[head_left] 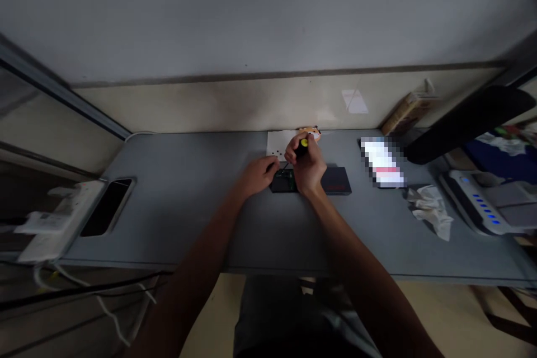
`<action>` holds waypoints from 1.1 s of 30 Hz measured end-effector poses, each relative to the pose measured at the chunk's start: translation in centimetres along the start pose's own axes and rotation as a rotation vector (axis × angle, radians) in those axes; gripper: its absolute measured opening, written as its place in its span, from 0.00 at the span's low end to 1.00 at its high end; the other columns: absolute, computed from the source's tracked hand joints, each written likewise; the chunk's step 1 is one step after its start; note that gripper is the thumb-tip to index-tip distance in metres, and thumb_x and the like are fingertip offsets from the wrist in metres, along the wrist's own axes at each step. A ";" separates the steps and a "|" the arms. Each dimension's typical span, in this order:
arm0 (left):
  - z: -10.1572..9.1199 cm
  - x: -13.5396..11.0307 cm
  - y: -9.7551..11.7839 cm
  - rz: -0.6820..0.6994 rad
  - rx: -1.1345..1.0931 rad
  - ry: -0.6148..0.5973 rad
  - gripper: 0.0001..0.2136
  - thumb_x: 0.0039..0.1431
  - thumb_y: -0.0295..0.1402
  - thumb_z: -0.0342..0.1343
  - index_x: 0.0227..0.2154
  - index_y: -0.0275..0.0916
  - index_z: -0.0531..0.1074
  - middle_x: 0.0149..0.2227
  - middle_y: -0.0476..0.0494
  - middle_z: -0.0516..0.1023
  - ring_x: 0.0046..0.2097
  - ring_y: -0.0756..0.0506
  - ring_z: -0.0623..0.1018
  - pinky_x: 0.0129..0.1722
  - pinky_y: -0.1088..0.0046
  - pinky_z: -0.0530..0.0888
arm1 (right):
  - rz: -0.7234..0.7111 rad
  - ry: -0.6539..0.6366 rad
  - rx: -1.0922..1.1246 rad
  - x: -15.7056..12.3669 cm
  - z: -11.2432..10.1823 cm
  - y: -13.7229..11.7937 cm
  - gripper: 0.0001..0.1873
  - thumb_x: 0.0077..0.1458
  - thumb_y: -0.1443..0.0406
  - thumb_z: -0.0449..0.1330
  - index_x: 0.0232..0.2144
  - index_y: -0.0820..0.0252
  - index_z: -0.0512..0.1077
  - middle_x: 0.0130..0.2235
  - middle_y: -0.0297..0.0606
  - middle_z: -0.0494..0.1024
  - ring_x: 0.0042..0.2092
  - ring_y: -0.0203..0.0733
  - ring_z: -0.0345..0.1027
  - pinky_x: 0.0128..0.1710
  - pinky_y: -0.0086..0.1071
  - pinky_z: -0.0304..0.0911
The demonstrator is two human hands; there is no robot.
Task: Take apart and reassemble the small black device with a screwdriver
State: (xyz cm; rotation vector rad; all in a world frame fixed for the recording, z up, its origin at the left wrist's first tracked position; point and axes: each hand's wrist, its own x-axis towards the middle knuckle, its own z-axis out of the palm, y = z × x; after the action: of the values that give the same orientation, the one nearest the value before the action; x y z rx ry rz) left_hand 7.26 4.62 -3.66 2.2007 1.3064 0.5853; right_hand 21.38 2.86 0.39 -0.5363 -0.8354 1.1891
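Note:
My right hand (307,165) is closed round a screwdriver (302,145) with a black and yellow handle, held upright with its tip down on a small dark device with a green circuit board (284,180). My left hand (260,173) rests with fingers curled against the left edge of that device, steadying it. A dark flat cover (338,180) lies just right of the device. Behind the hands lies a white sheet of paper (277,142) with small dark specks on it, and a small orange object (312,132) at the wall.
The grey table (188,207) carries a black phone (107,207) at its left edge, a crumpled white tissue (432,208) and a blurred white item (384,162) to the right. A power strip (54,218) and cables hang at the left. A grey machine with blue lights (482,207) sits far right.

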 end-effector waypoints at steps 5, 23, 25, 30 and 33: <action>-0.1 -0.1 0.0 0.005 -0.008 0.005 0.12 0.68 0.35 0.47 0.32 0.42 0.73 0.34 0.47 0.80 0.38 0.45 0.77 0.42 0.70 0.71 | 0.007 -0.016 0.008 -0.2 0.2 0.0 0.25 0.62 0.44 0.57 0.24 0.55 0.62 0.23 0.28 0.56 0.23 0.32 0.50 0.23 0.30 0.52; -0.3 -0.4 0.6 0.007 -0.011 0.015 0.09 0.67 0.34 0.51 0.37 0.41 0.76 0.37 0.46 0.79 0.38 0.45 0.77 0.43 0.68 0.73 | -0.005 0.085 0.064 0.3 0.0 -0.8 0.24 0.59 0.44 0.59 0.24 0.54 0.62 0.25 0.28 0.55 0.23 0.33 0.48 0.21 0.30 0.50; -0.3 -0.4 0.7 0.031 -0.015 0.024 0.07 0.65 0.33 0.53 0.38 0.41 0.76 0.39 0.45 0.78 0.39 0.45 0.77 0.44 0.68 0.73 | -0.022 0.089 0.104 0.5 -0.3 -1.1 0.23 0.60 0.46 0.59 0.23 0.54 0.62 0.25 0.28 0.54 0.23 0.33 0.47 0.21 0.30 0.50; -0.3 -0.6 0.7 0.031 0.010 0.042 0.07 0.66 0.31 0.53 0.36 0.40 0.77 0.38 0.45 0.76 0.37 0.46 0.77 0.43 0.70 0.73 | -0.042 0.150 0.055 1.3 -1.2 -2.4 0.27 0.63 0.42 0.53 0.23 0.53 0.60 0.23 0.27 0.51 0.22 0.34 0.47 0.21 0.30 0.52; -0.4 -0.6 1.0 0.022 0.048 0.113 0.08 0.66 0.33 0.53 0.37 0.40 0.78 0.39 0.45 0.77 0.39 0.46 0.78 0.44 0.70 0.72 | -0.091 0.195 0.027 1.9 -2.4 -3.4 0.26 0.63 0.43 0.53 0.24 0.53 0.59 0.23 0.27 0.51 0.21 0.34 0.48 0.21 0.30 0.55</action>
State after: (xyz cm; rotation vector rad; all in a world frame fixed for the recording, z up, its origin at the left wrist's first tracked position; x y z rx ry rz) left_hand 7.45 3.80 -2.80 2.2527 1.3678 0.7030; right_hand 25.53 3.73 2.02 -0.5771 -0.6692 1.0453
